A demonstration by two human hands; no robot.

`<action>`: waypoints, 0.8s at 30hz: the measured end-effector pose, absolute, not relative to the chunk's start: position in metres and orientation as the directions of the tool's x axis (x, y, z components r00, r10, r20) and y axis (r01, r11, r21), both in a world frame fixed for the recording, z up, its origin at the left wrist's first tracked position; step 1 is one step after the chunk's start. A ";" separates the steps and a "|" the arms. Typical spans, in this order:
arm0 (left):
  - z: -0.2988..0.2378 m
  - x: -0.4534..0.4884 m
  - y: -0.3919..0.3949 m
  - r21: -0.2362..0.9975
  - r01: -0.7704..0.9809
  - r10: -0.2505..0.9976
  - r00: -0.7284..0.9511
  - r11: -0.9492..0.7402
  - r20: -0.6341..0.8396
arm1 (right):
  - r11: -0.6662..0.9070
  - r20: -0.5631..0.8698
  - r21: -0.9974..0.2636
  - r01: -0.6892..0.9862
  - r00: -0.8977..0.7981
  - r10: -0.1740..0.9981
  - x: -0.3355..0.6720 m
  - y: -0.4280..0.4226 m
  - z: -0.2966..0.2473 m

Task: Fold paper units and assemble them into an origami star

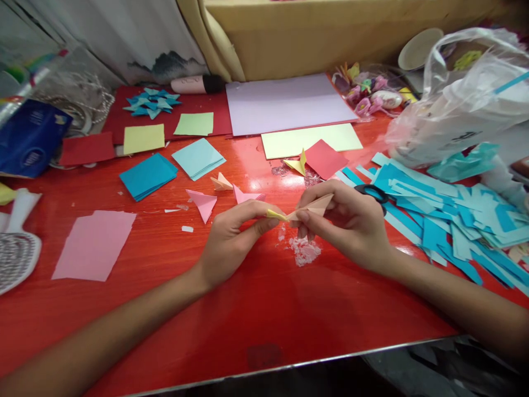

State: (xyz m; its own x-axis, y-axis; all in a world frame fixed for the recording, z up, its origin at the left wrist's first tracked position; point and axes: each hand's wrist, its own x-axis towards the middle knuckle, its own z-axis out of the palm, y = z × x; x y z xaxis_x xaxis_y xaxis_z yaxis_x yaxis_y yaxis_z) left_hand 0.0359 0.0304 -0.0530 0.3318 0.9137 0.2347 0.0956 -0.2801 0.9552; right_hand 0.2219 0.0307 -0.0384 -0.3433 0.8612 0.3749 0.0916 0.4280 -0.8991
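Observation:
Between finger and thumb, my left hand pinches a small yellow folded paper piece. A peach folded paper piece is held in my right hand, its tip meeting the yellow piece. Much of the yellow paper is hidden by my left fingers. Just beyond my left hand lie a pink folded piece, another pink folded piece and a small peach folded piece. Farther back, a yellow folded piece rests beside a red paper square.
Blue paper strips are heaped at the right, with black scissors handles near my right wrist. Pink sheets, blue squares and light-blue squares lie left. A plastic bag stands back right; a white hairbrush lies far left.

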 end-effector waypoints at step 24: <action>-0.049 0.035 0.025 0.901 0.288 0.917 0.331 -0.324 0.224 | 0.666 0.584 -0.610 0.429 -0.325 0.744 0.221 0.027 -0.040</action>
State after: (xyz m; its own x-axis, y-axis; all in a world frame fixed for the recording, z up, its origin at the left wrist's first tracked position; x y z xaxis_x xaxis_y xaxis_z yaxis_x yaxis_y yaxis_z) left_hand 0.0350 0.0252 -0.0490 0.3311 0.9166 0.2242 0.2878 -0.3244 0.9010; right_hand 0.2207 0.0272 -0.0401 -0.3247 0.7438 0.5842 0.4287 0.6663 -0.6101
